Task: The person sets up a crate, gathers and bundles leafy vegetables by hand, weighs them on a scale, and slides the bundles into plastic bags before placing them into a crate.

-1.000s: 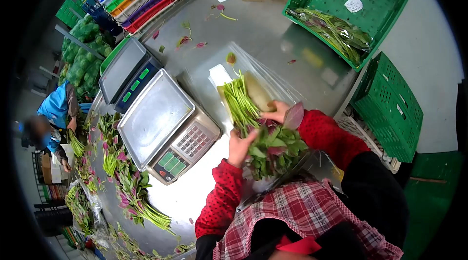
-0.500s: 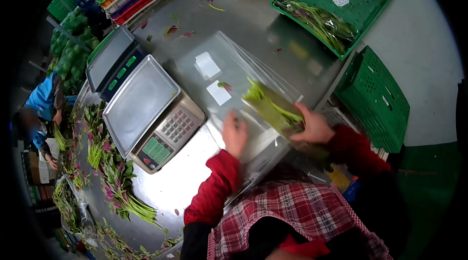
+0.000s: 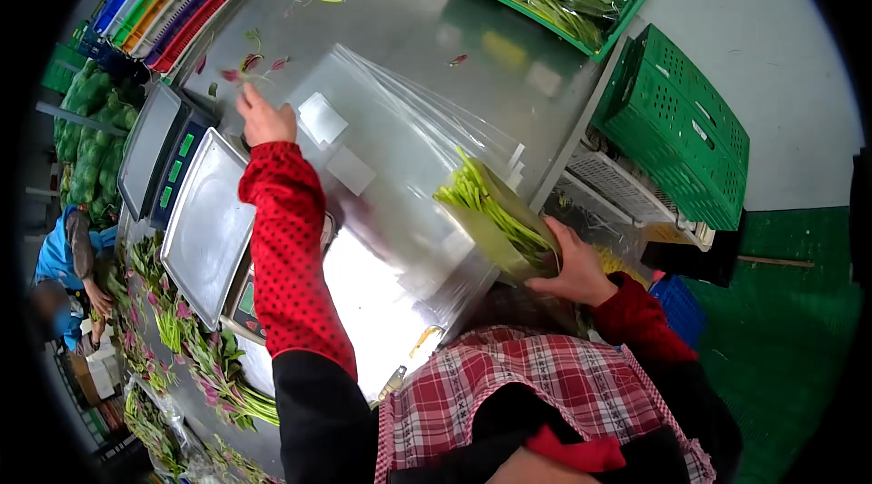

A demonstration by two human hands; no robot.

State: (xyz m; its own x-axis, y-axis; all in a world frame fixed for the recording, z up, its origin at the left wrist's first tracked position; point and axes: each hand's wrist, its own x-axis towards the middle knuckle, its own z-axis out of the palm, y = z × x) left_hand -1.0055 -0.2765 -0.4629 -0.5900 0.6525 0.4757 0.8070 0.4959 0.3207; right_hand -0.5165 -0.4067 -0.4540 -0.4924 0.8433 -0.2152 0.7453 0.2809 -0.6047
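My right hand (image 3: 579,268) grips a clear plastic bag of leafy greens (image 3: 495,216) near the table's front edge. Cut green stems show at the bag's upper-left end; its lower end is hidden behind my hand. My left hand (image 3: 266,121) reaches out over the far left part of the table, thumb apart from the fingers. Just beyond its fingertips is a small reddish leaf scrap (image 3: 231,75), blurred. Below the bag and to its left lies a stack of clear flat bags (image 3: 391,130), with white cards (image 3: 322,119) on or under the plastic.
Left of my forearm stand a scale (image 3: 209,225) and a second scale (image 3: 154,153). Loose red-green leafy bunches (image 3: 204,366) cover the table's left side. A green crate (image 3: 627,25) holds bagged greens. Stacked green crates (image 3: 681,130) stand right. A co-worker in blue (image 3: 68,257) handles greens.
My left hand has swung far forward and left, and the leaf scrap that lay on a white card is gone from there. My right hand still holds the bagged greens. The view has shifted.
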